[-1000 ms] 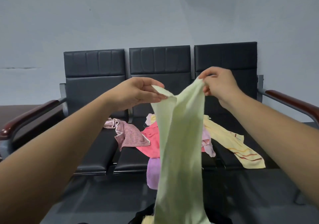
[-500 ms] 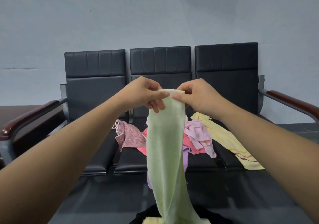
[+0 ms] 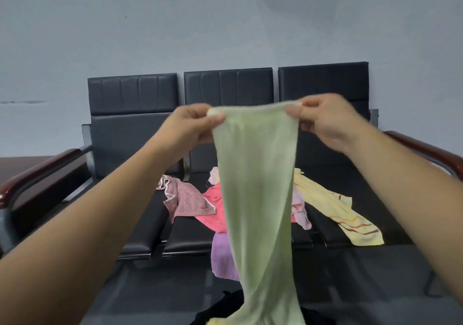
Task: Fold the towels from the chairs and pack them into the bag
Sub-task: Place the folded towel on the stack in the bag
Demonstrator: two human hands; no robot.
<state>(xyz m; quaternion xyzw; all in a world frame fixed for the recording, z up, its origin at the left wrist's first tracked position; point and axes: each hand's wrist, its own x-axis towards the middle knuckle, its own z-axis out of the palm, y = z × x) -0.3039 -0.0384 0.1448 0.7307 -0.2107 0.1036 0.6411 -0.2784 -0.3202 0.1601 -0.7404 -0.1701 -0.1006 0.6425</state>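
A green towel is held up by its 2 top corners, pinched by the left hand and right hand, before 3 chairs strewn with towels.

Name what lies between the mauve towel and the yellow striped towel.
Head view: a coral towel, a lilac towel and a pale pink towel, partly hidden by the hanging green towel.
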